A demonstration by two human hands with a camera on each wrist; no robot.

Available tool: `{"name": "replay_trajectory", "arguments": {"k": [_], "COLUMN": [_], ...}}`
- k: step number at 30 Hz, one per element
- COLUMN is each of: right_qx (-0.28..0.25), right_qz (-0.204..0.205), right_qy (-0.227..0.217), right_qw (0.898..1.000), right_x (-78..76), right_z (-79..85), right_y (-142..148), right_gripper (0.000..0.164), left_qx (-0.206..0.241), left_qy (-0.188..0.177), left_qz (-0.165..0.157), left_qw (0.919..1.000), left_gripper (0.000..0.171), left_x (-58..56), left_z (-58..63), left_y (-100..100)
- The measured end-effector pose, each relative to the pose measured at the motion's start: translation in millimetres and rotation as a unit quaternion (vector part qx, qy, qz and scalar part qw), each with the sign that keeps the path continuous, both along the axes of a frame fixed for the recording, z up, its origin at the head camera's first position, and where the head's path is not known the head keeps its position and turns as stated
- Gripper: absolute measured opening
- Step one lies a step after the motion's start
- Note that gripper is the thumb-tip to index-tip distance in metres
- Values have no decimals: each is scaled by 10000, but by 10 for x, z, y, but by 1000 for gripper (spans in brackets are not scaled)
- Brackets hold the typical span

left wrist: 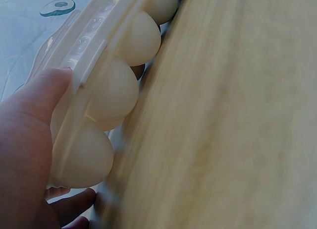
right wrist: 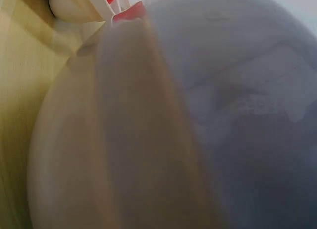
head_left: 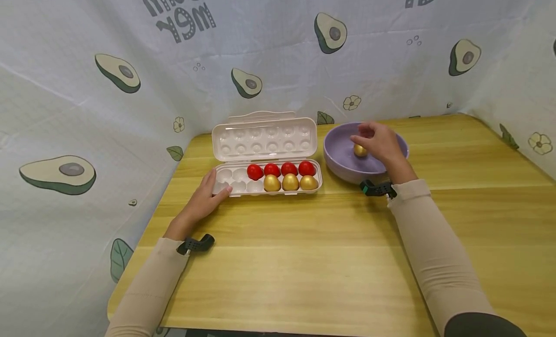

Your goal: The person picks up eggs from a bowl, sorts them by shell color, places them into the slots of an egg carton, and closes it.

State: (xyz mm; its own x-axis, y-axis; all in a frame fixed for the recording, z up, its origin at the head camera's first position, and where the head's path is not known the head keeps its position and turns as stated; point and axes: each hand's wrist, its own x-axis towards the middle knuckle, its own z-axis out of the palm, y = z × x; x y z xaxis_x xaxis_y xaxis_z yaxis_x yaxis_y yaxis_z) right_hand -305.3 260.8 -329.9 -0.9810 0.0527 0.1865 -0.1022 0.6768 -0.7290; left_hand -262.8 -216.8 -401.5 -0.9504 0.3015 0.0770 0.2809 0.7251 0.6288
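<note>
A pale pink egg box [head_left: 234, 192] stands with its lid raised at the back. Its right part holds several red eggs [head_left: 288, 169] in the far row and three gold eggs [head_left: 290, 182] in the near row. My left hand [head_left: 202, 200] grips the box's left end, thumb on the front rim [left wrist: 59, 85] and fingers round the end. My right hand [head_left: 379, 143] is over the purple bowl [head_left: 336, 153], fingers loosely bent. Just below its thumb sits a gold egg [head_left: 360, 150], and contact is unclear. The right wrist view shows only the bowl's outer wall [right wrist: 124, 125] up close.
The wooden table [head_left: 278, 264] runs toward me in front of the box and the bowl. A curtain with printed avocados [head_left: 278, 52] hangs right behind them and along the left. The bowl stands close to the box's right end.
</note>
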Motion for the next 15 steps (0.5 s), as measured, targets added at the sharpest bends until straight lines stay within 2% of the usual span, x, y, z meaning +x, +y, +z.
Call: {"name": "replay_trajectory", "arguments": {"k": [8, 15], "right_qx": [105, 320], "right_qz": [11, 61], "right_qy": [-284, -393], "right_qw": [9995, 9987], "right_x": [-12, -5], "right_z": [-26, -10], "right_y": [-4, 7], "right_gripper": [65, 66], "left_qx": [-25, -6], "left_qy": [-17, 22], "left_qz": [38, -18], "left_qw": [10000, 10000], "left_gripper": [88, 88], "left_x": [3, 0], "left_z": [-37, -7], "left_y": [-9, -2]}}
